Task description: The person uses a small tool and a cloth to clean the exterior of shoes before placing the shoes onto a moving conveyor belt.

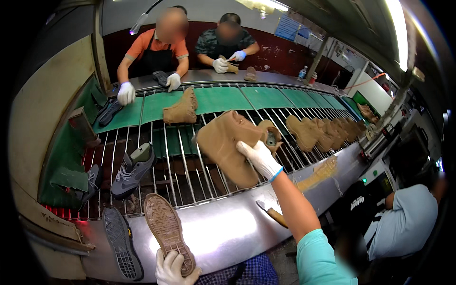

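My left hand [170, 269], in a white glove, is closed round the near end of a brown shoe sole [164, 221]. The sole's hollow, ribbed face points up over the metal ledge. My right hand [260, 159], also gloved, grips a tan boot [227, 147] by its side and holds it tilted above the rod conveyor. A dark grey sole [121, 244] lies on the ledge left of the brown one. Below my right forearm rests a tool with a wooden handle [276, 217] and a metal end.
Grey shoes [133, 173] stand on the conveyor rods at left. Another tan boot [182, 107] sits on the green belt [218, 99], and several more boots [323, 133] line the right. Two people work across the conveyor; another person [403, 221] is at right.
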Tool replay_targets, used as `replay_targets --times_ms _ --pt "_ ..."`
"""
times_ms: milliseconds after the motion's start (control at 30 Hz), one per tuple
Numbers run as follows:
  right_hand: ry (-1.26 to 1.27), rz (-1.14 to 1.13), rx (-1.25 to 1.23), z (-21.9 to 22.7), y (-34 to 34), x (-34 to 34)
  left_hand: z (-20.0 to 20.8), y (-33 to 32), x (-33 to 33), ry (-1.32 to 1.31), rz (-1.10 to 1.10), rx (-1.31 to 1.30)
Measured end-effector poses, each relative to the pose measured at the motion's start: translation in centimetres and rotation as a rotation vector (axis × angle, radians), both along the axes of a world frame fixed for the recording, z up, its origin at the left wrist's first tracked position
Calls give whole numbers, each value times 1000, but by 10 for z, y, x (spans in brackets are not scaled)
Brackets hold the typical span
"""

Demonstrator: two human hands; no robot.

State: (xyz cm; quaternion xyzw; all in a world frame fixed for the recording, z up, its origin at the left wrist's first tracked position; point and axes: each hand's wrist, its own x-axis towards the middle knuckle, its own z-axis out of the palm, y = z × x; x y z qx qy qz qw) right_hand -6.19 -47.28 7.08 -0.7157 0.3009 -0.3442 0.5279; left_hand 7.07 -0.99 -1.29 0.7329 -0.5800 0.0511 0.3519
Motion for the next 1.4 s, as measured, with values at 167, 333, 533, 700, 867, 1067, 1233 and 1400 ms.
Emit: replay_targets --times_ms 167,333,533,700,867,1067,1233,1400 --pt "0 522 -82 14 91 -50 -17 -1 -5 -40 66 -59" --pt "306 400 -571 -25 215 -31 -23 10 -2 43 88 -156" --pt "259 384 -128 8 225 23 -27 18 6 95 34 -202" --pt "66 223 -98 -14 211 -8 -37 63 14 128 35 -255" --pt "-211 690 187 -38 208 -84 2 82 -6 308 24 -181" --pt "91 826 -381 -14 305 -128 28 24 63 215 85 -6" --pt "151 802 -392 -25 353 -164 7 -44 126 193 346 284" --pt "-195 -128 -51 -73 396 -189 12 -82 130 126 386 444"
